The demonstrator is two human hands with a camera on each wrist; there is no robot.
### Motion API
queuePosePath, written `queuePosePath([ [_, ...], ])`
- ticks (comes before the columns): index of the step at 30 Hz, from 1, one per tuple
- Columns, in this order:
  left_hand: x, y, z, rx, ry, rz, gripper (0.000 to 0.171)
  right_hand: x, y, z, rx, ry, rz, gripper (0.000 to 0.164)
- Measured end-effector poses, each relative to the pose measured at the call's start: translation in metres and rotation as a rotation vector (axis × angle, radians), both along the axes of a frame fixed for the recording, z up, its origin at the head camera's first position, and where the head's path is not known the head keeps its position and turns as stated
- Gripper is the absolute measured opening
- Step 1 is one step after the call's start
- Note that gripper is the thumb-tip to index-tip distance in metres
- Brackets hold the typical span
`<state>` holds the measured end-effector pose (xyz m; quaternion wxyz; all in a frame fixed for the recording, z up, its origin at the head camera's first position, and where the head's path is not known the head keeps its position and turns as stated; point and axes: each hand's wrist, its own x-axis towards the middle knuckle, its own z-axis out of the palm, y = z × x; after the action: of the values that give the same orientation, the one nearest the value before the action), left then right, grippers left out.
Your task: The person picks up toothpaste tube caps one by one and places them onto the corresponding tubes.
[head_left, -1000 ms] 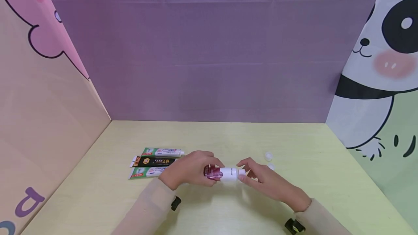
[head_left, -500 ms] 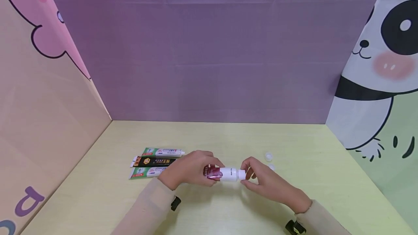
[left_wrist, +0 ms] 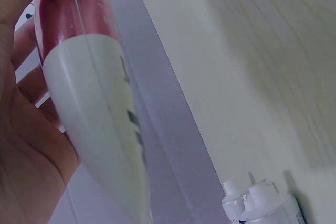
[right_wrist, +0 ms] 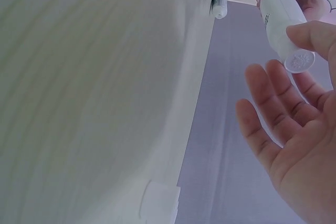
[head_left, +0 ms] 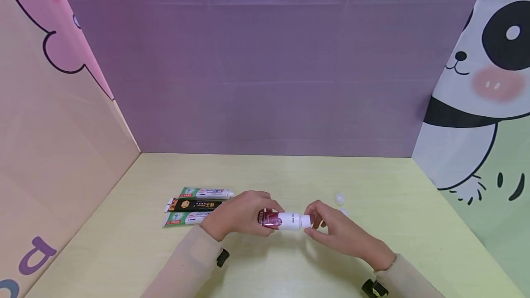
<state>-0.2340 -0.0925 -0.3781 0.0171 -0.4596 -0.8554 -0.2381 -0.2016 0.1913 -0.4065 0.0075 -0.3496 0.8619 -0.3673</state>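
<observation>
My left hand [head_left: 244, 213] grips a maroon and white toothpaste tube [head_left: 290, 220] by its maroon end, holding it sideways above the table. The tube's white cap [head_left: 306, 221] points to the right. My right hand [head_left: 339, 231] has thumb and index finger at either side of this cap, pinching it. In the right wrist view the thumb [right_wrist: 312, 38] lies against the cap's side, and the round end of the cap [right_wrist: 300, 62] shows between thumb and fingers. The left wrist view shows the tube [left_wrist: 94, 103] close up, its maroon part in the left hand's grasp.
Left of the hands lie a green and white tube [head_left: 213, 193], a black tube [head_left: 196, 204] and another green and white tube [head_left: 186, 219], partly behind the left hand. Two small white caps [head_left: 340, 198] lie beyond the right hand. A purple wall [head_left: 265, 68] stands behind the table.
The right hand's fingertips have shifted slightly right along the cap, so more of it shows. The left hand and the tube have stayed in place.
</observation>
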Motion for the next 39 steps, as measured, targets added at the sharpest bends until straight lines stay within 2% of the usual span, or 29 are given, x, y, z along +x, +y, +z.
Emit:
queuePosePath([
  [10, -0.0003, -0.0004, -0.002, -0.011, -0.003, 0.006, 0.03, 0.0009, 0.0012, 0.0011, -0.005, -0.042, 0.004, 0.023],
  [19, -0.0002, -0.0012, -0.001, -0.014, -0.004, 0.008, 0.03, -0.0012, 0.0012, -0.0008, 0.064, -0.054, -0.011, 0.021],
  [25, -0.0004, -0.0012, -0.0018, -0.014, 0.0, -0.005, 0.03, -0.0005, -0.0015, 0.0013, 0.11, -0.043, -0.033, 0.03],
  [32, 0.0, -0.0009, -0.0019, -0.004, 0.002, -0.009, 0.031, 0.0002, -0.0033, 0.0031, 0.126, -0.082, -0.087, 0.044],
  [39, 0.0002, -0.0013, -0.002, -0.016, 0.008, 0.008, 0.033, -0.001, -0.0013, 0.0012, 0.129, -0.032, -0.084, 0.04],
])
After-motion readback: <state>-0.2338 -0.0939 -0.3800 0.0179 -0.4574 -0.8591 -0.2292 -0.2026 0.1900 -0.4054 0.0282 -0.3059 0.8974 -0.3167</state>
